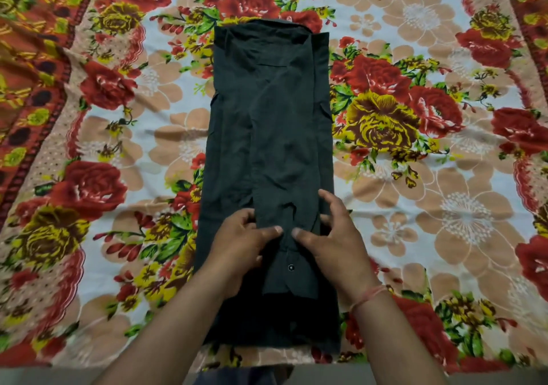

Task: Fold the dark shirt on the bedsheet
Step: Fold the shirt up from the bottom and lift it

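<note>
The dark shirt (269, 135) lies as a long narrow strip on the flowered bedsheet (415, 206), collar at the far end, both sides folded inward. A sleeve with a buttoned cuff (290, 269) runs down its lower middle. My left hand (246, 245) pinches the sleeve cloth from the left, thumb on top and fingers curled at its edge. My right hand (329, 236) pinches the same sleeve from the right, thumb pressing on top and fingers spread over the cloth. The thumbs nearly meet above the cuff button.
The bedsheet spreads wide on both sides of the shirt, with a darker red patterned border (32, 88) at the far left. Its near edge (89, 368) runs along the bottom of the view, close to my forearms.
</note>
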